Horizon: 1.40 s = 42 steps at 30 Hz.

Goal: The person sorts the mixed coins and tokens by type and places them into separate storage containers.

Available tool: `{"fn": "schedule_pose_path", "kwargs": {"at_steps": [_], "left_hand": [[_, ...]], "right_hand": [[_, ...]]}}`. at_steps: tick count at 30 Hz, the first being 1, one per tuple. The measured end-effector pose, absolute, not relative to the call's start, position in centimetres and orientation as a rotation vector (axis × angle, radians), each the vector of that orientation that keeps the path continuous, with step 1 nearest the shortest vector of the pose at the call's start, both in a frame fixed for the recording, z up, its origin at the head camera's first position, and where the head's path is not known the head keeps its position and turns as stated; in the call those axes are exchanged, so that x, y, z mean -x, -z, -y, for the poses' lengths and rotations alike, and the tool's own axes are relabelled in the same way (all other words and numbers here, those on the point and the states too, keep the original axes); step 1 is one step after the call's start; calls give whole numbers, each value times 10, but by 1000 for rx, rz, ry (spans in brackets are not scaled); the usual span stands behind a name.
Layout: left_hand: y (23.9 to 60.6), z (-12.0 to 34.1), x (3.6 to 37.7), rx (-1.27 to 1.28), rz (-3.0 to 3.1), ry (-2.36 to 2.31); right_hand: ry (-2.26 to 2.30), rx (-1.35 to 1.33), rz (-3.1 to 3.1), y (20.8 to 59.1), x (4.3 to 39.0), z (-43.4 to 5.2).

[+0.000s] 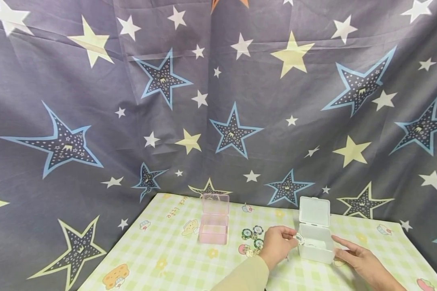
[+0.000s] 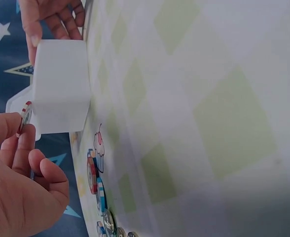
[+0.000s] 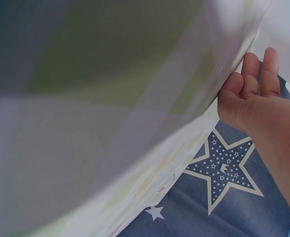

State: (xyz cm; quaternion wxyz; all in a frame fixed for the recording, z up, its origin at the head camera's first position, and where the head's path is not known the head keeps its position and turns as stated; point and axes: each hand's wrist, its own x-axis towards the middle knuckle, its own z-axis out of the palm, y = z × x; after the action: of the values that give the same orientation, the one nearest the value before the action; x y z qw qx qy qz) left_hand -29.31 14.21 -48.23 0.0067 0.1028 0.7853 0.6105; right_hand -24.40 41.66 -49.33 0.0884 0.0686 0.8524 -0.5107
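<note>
On the desk, one box stands lower centre; chips lie right of it; lower right, a second box between left hand and right hand.

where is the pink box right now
In the head view, the pink box stands open on the left half of the table, with the loose chips and then the white box to its right.

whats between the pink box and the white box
In the head view, loose chips and gold discs, then the left hand pinching another chip.
</note>
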Motion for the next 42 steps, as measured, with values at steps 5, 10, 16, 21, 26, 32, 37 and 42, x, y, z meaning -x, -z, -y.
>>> {"fn": "schedule_pose_path", "kwargs": {"at_steps": [5,10,16,21,26,32,37,42], "left_hand": [[482,-142,294,-362,-2483,-1903],[481,-144,292,-386,-2511,-1890],[481,-145,292,-408,-2495,-1882],[481,-146,292,-430,-2474,-1876],[481,-146,291,-436,-2451,-1875],[480,-146,289,-433,-2442,-1863],[481,-146,289,-433,-2454,-1859],[484,-145,292,-452,-2454,-1873]], "right_hand": [[1536,-210,-2533,493,244,-416],[1542,-182,-2530,493,242,-417],[1561,-157,-2523,493,240,-417],[1552,-173,-2539,494,243,-416],[1542,-197,-2539,494,244,-416],[1565,-199,-2523,495,244,-415],[1559,-197,-2530,495,243,-415],[1551,-200,-2537,494,243,-414]]}}
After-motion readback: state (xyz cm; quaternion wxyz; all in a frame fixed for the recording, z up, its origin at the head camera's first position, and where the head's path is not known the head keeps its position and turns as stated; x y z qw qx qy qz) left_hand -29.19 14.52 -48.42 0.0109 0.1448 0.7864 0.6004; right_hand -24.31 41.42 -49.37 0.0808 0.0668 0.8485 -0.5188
